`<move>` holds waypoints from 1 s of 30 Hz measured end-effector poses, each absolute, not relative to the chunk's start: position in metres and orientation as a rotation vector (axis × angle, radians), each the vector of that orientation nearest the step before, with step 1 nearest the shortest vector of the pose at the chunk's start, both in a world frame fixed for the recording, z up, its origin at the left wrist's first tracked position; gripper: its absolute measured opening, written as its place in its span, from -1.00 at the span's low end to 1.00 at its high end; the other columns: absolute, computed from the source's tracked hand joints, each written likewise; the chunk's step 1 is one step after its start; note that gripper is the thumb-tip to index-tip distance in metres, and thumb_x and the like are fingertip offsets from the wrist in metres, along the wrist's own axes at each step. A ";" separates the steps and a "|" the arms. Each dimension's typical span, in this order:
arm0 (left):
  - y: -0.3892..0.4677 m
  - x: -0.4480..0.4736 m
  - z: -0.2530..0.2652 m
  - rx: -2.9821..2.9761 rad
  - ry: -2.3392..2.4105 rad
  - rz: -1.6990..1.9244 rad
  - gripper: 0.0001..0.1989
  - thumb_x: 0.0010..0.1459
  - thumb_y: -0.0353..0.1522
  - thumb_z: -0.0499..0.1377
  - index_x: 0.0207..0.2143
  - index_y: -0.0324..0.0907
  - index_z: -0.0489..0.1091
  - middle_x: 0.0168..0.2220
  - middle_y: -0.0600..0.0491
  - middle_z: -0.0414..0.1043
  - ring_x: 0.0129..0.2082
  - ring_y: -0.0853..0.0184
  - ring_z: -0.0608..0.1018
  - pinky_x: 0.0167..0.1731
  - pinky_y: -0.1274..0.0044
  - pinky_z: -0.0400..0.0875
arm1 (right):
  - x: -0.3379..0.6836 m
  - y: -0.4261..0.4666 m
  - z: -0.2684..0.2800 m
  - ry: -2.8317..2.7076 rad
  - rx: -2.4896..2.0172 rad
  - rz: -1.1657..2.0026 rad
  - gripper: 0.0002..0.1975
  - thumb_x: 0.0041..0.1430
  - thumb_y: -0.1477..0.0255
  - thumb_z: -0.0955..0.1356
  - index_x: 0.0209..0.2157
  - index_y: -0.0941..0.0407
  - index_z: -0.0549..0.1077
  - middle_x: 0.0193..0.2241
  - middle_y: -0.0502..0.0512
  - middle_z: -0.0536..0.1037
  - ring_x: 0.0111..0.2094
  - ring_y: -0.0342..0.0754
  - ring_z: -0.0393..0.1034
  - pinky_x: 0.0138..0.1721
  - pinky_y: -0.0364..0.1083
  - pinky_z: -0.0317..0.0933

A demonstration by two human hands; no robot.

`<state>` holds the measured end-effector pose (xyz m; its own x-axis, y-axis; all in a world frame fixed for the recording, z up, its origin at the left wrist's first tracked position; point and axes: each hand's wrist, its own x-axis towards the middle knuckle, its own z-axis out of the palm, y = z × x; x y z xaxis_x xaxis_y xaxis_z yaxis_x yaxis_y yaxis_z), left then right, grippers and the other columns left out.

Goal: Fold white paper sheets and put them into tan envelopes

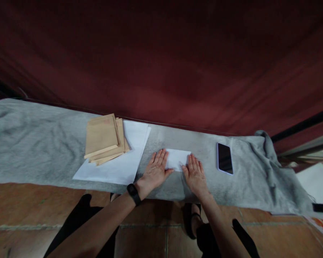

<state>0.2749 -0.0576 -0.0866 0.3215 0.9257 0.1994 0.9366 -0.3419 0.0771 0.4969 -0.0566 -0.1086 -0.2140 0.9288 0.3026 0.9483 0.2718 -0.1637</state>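
From the head view, we look down on a small white paper (178, 157) lying flat on a grey cloth (50, 143), between our two hands. Our left hand (156, 170) rests palm down over the paper's left end, its fingers stretched out and pointing away from us, the thumb reaching in along the near edge. Our right hand (196, 175) lies at the paper's right end in the same way, fingers straight, the thumb near the paper's near right corner. Neither hand is closed around anything; both are spread flat, and the middle of the paper shows bare in the gap between them. Whether our right palm bears down on the paper or only touches its edge, we cannot tell. A black wristband (134, 194) circles our left wrist. To the left of our left hand, larger white sheets (136, 143) lie on the cloth, with a pile of brown envelopes (101, 136) partly covering them. Well to our right lies a phone (225, 158), its dark screen facing up.
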 end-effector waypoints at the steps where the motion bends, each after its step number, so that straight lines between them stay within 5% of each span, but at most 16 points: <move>1: -0.058 0.273 -0.086 -2.506 -1.772 -0.314 -0.21 0.38 0.04 -0.09 0.40 -0.37 0.04 0.44 -0.24 -0.02 0.46 0.08 0.03 0.40 0.20 -0.04 | 0.498 -0.057 -0.109 -2.205 -1.715 -0.077 -0.31 0.49 0.12 0.01 0.40 0.32 0.08 0.38 0.42 0.16 0.39 0.21 0.05 0.34 0.22 -0.02; 11: -0.058 0.270 -0.079 -2.498 -1.772 -0.330 -0.21 0.38 0.04 -0.13 0.38 -0.41 0.07 0.41 -0.27 0.06 0.45 0.08 0.05 0.41 0.18 -0.07 | 0.501 -0.058 -0.112 -2.155 -1.717 -0.089 -0.29 0.49 0.12 0.00 0.39 0.36 0.08 0.38 0.47 0.15 0.40 0.23 0.02 0.35 0.24 -0.04; 18: -0.053 0.291 -0.071 -2.543 -1.683 -0.447 -0.39 0.44 -0.17 -0.15 0.37 -0.38 0.11 0.41 -0.21 0.10 0.43 0.14 0.12 0.41 0.20 -0.03 | 0.488 -0.059 -0.099 -2.061 -1.634 0.060 -0.37 0.51 0.20 -0.01 0.44 0.24 -0.03 0.41 0.36 0.12 0.43 0.13 -0.05 0.35 0.26 0.01; 30: -0.041 0.315 -0.100 -2.583 -1.611 -0.367 -0.34 0.32 -0.40 -0.10 0.44 -0.29 -0.09 0.42 -0.18 0.09 0.43 0.20 0.12 0.38 0.22 0.03 | 0.457 -0.036 -0.092 -2.108 -1.546 0.410 -0.38 0.50 0.13 -0.04 0.38 0.10 0.19 0.35 0.19 0.28 0.39 0.01 0.10 0.38 0.18 0.06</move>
<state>0.3146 -0.0409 -0.0998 0.4199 0.8750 0.2408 0.8931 -0.4456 0.0620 0.4573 -0.0361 -0.0921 -0.2384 0.9485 0.2084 0.8012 0.3134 -0.5098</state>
